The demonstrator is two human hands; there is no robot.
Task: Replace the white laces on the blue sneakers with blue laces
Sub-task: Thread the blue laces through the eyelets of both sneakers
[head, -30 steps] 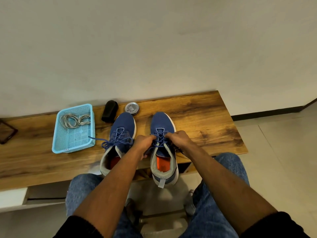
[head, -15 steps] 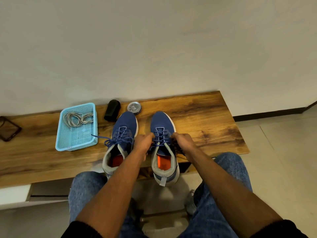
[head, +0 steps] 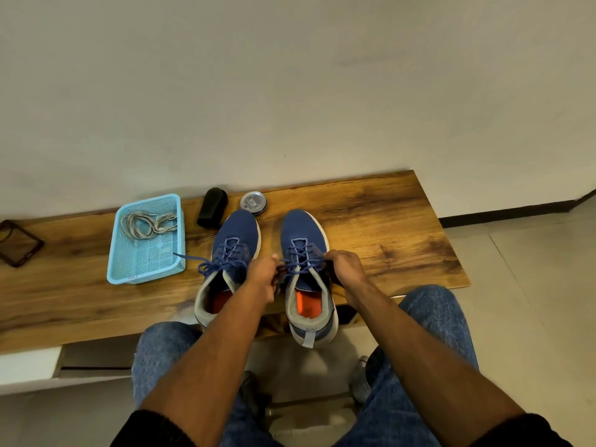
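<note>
A person's left hand and right hand pinch the blue laces of the right-hand blue knit sneaker on a wooden bench, its laced twin at nine o'clock beside a light-blue plastic basket holding coiled white laces.

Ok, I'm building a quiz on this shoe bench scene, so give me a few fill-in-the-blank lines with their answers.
1. The white laces lie in the light blue ____.
2. Both hands work the blue lace of the ____ sneaker.
3. The round tin stands beside a ____ object near the wall.
4. The insoles inside both sneakers are ____.

Missing words: basket; right; black; orange
</note>
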